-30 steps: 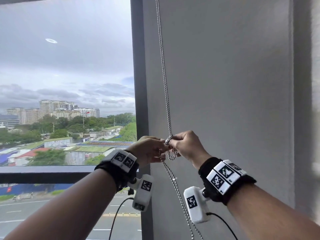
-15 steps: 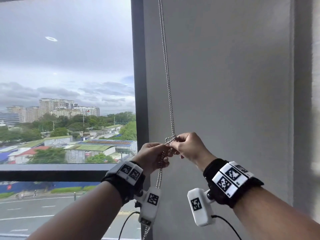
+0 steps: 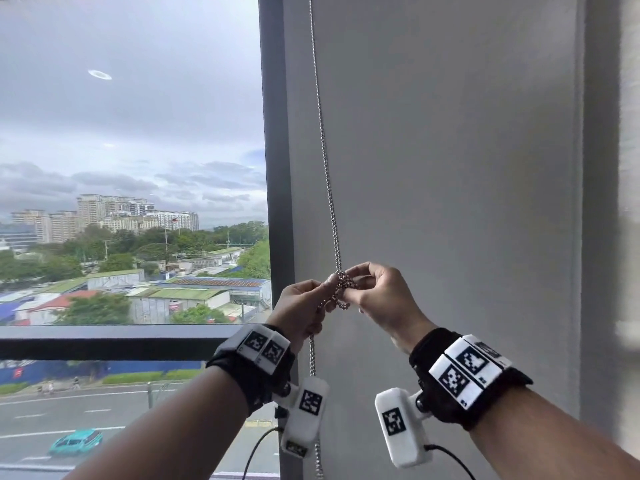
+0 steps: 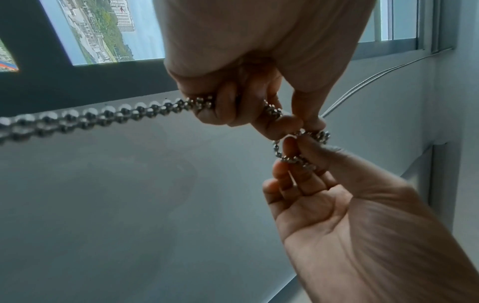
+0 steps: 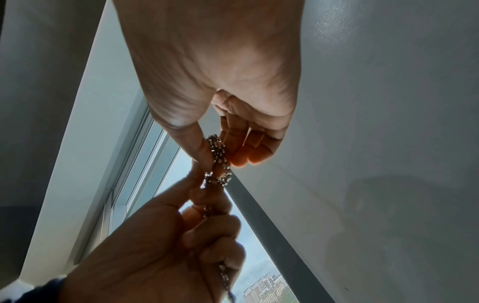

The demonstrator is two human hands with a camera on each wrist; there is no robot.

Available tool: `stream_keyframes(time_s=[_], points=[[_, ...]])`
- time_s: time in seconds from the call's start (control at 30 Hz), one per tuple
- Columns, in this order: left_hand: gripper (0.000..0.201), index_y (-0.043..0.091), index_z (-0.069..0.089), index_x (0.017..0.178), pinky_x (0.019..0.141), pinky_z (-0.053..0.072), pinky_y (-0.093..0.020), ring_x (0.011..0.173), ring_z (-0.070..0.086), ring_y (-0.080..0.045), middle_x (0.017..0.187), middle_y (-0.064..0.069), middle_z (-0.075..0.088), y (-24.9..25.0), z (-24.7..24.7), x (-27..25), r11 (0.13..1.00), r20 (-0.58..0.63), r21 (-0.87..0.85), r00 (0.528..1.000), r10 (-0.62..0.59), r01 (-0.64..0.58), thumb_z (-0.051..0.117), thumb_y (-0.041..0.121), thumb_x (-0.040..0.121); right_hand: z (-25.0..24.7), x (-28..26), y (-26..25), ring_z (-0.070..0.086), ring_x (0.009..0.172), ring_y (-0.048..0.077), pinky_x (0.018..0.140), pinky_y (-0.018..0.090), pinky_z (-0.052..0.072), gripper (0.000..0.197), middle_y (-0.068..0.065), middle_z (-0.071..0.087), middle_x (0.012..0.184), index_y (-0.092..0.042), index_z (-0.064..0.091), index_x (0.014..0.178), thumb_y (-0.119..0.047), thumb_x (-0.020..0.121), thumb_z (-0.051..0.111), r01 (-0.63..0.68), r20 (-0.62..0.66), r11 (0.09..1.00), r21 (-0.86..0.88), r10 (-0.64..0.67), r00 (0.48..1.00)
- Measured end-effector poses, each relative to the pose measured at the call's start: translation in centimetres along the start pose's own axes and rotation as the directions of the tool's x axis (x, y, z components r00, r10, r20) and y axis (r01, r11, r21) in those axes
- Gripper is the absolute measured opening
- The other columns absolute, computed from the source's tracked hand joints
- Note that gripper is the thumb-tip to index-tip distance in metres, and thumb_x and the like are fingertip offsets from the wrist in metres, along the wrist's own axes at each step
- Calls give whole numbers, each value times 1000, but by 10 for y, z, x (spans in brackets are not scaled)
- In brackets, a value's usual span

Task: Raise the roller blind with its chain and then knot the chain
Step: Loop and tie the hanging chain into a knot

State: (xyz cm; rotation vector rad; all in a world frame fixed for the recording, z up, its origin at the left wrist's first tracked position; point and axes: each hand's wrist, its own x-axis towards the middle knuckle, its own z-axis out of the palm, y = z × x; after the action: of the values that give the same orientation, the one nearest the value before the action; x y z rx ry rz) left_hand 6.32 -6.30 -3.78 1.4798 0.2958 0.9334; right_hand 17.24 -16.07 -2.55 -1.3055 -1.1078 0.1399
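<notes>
A metal bead chain [image 3: 327, 188] hangs double-stranded down the grey wall beside the window frame. At chest height it is bunched into a small looped tangle [image 3: 343, 287] between my two hands. My left hand [image 3: 304, 306] grips both strands in its curled fingers just below the tangle, its thumb and forefinger at the loop [image 4: 298, 147]. From the other side my right hand [image 3: 375, 294] pinches the loop [image 5: 217, 153] between thumb and fingers. Below my left hand [image 4: 282, 121] the slack chain [image 3: 312, 358] hangs straight down. The window glass is uncovered.
A dark window frame post [image 3: 275, 168] stands just left of the chain, with a dark sill rail [image 3: 121, 336] below the glass. A plain grey wall [image 3: 450, 168] is behind the hands. White wrist cameras [image 3: 401, 427] with cables hang under both wrists.
The open loop has drawn in to a tight bunch between the fingers. The slack chain, earlier slanting down to the right, now hangs straight under my left hand.
</notes>
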Motion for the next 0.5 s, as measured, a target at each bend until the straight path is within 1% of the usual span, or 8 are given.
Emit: stream_keyframes(time_s=[0.07, 0.13, 0.2, 0.23, 0.3, 0.37, 0.43, 0.5], points=[[28, 12, 56, 69, 36, 21, -15, 37, 27, -8, 52, 0, 48, -10, 1, -5, 999, 4, -42, 1000, -20, 20, 66, 35, 81, -1, -2, 2, 66, 63, 8, 56, 16, 46, 23, 8, 76, 82, -13, 67, 91, -11, 72, 80, 7, 6, 1000, -10, -7, 1000], [23, 8, 59, 71, 37, 27, -16, 37, 33, -8, 54, -3, 50, -17, 2, -8, 992, 20, -127, 1000, -21, 23, 66, 27, 82, -2, -5, 4, 69, 67, 11, 61, 20, 49, 23, 7, 76, 83, -13, 68, 91, -10, 72, 80, 16, 17, 1000, -21, -15, 1000], [18, 4, 63, 72, 39, 33, -18, 40, 41, -10, 59, -7, 55, -17, 3, -9, 986, 24, -169, 1000, 1, 3, 66, 19, 81, -2, -8, 7, 71, 71, 14, 69, 27, 56, 23, 6, 76, 82, -14, 67, 88, -10, 70, 82, 23, 9, 999, -27, -22, 1000], [16, 3, 65, 73, 39, 34, -18, 41, 42, -10, 61, -9, 57, -16, 3, -9, 986, 21, -169, 1000, 11, -8, 66, 16, 81, -3, -9, 8, 72, 72, 14, 73, 29, 58, 24, 5, 77, 81, -15, 68, 87, -9, 69, 83, 29, 6, 999, -28, -29, 1000], [12, 0, 66, 80, 37, 29, -17, 39, 38, -8, 61, -7, 55, -11, 3, -8, 988, 1, -149, 1000, 28, -28, 65, 12, 82, -4, -10, 11, 73, 75, 13, 78, 31, 59, 24, 2, 78, 79, -14, 70, 86, -9, 67, 84, 53, 10, 998, -42, -52, 999], [12, 2, 66, 84, 34, 23, -15, 37, 30, -5, 54, 1, 47, -10, 4, -7, 993, -29, -111, 998, 47, -50, 65, 14, 83, -5, -12, 15, 74, 78, 14, 82, 35, 59, 22, -1, 78, 80, -16, 73, 87, -8, 68, 81, 80, 12, 994, -74, -79, 997], [12, 6, 66, 82, 34, 20, -14, 36, 26, -5, 50, 4, 41, -13, 4, -7, 994, -48, -94, 997, 59, -63, 64, 17, 84, -4, -14, 18, 74, 78, 14, 82, 35, 59, 20, -2, 78, 80, -17, 73, 86, -7, 70, 79, 103, -6, 992, -79, -103, 995], [12, 7, 65, 79, 36, 21, -14, 35, 27, -6, 50, 2, 41, -21, 6, -10, 990, -55, -127, 997, 57, -63, 62, 16, 86, -4, -16, 20, 73, 75, 13, 79, 32, 59, 19, -1, 77, 78, -17, 73, 86, -8, 71, 80, 118, -26, 991, -70, -120, 992]])
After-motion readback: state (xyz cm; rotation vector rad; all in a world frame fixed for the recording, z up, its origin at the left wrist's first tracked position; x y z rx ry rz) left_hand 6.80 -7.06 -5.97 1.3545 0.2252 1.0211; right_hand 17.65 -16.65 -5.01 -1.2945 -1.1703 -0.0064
